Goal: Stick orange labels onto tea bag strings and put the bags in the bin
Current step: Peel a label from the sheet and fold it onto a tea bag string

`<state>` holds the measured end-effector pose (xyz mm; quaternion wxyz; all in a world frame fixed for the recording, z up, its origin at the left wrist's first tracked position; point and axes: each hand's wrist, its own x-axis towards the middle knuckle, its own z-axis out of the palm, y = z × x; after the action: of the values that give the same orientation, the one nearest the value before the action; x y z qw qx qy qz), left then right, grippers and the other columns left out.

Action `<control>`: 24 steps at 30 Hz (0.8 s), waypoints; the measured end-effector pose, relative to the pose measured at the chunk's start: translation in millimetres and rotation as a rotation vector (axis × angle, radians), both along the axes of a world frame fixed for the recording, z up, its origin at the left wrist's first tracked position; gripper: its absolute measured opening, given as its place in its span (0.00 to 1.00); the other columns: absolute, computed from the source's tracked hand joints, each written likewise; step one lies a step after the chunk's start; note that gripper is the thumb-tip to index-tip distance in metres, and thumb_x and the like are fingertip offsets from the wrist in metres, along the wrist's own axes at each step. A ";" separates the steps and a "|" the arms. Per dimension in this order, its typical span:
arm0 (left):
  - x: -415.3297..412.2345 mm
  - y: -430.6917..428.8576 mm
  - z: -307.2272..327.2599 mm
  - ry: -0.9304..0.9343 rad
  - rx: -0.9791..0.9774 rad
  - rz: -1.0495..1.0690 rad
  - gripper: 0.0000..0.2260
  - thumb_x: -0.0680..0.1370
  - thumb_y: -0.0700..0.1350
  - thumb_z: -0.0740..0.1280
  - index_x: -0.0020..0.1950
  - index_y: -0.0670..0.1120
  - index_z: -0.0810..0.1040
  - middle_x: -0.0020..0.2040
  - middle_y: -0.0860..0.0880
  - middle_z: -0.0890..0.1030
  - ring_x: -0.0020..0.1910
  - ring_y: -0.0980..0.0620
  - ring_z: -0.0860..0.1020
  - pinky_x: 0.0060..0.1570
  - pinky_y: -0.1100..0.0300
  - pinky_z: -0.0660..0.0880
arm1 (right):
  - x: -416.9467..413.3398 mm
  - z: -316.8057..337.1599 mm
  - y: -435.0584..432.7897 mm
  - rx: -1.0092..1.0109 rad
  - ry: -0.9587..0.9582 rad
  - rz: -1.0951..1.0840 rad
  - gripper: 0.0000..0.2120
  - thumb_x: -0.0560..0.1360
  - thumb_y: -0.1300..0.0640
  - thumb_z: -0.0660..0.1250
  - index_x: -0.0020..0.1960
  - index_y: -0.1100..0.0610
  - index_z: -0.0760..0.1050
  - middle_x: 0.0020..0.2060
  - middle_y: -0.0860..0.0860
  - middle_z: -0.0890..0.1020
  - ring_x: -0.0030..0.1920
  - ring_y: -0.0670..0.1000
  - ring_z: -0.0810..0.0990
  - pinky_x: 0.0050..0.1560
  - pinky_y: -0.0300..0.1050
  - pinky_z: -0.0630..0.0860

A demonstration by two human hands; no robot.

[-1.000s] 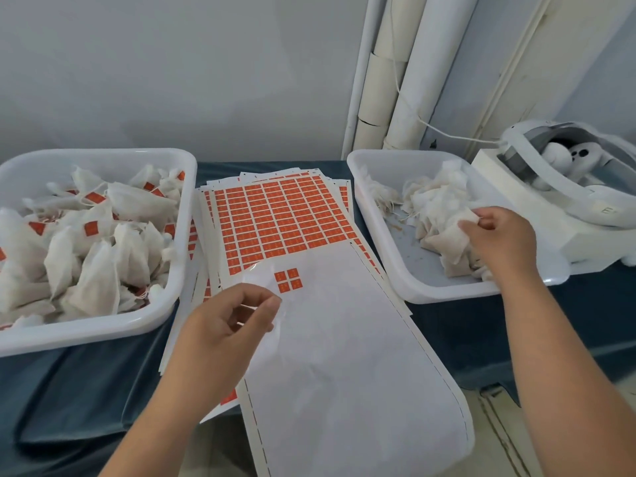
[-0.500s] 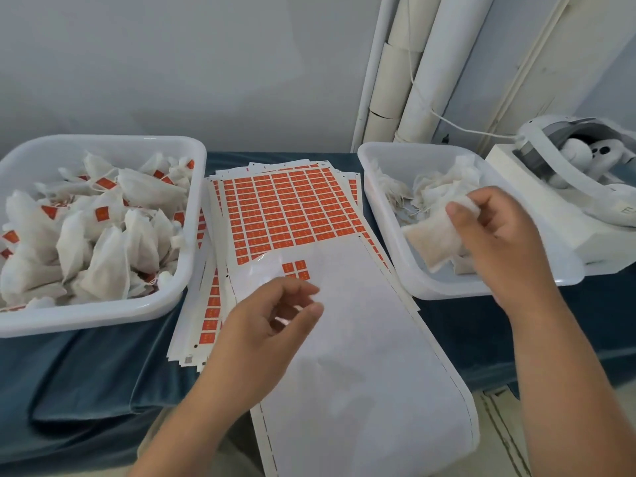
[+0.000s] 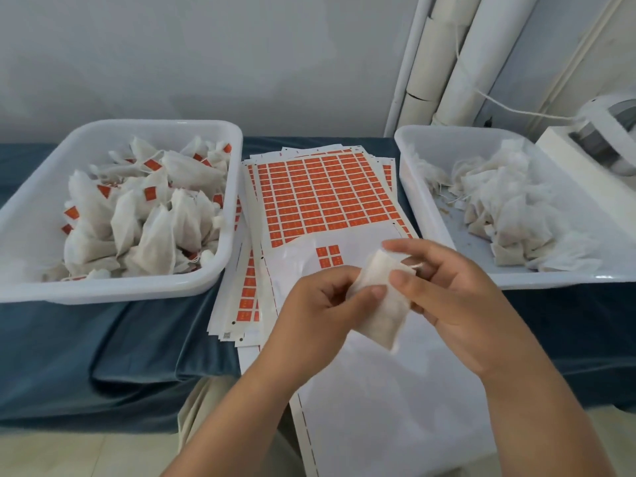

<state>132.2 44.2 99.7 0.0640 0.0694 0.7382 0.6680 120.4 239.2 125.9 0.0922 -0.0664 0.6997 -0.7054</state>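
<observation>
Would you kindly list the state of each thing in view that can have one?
left bin: heaped with tea bags bearing orange labels
right bin: partly filled with unlabelled tea bags
top label sheet: near half peeled bare, four labels left below the full rows
held tea bag: off the table, no label visible
left hand: pinching the bag
right hand: gripping the bag's top

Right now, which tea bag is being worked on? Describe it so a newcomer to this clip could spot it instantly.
Start at the label sheet lying between the two white bins. Just in front of its orange grid, over the bare white part, the left hand and right hand meet. The tea bag is pinched between them, the only one outside a bin, and no orange label shows on it.
</observation>
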 end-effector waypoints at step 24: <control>20.9 -2.2 -22.9 0.114 -0.165 -0.241 0.30 0.80 0.52 0.75 0.79 0.56 0.67 0.72 0.58 0.77 0.73 0.53 0.76 0.70 0.56 0.76 | 40.1 -16.5 -30.1 0.329 0.225 -0.188 0.11 0.82 0.51 0.69 0.60 0.37 0.82 0.48 0.35 0.87 0.49 0.40 0.87 0.49 0.34 0.82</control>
<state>153.1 42.1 76.8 0.1070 0.1898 0.7793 0.5875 160.5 209.1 109.4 -0.0429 -0.0631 0.8143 -0.5754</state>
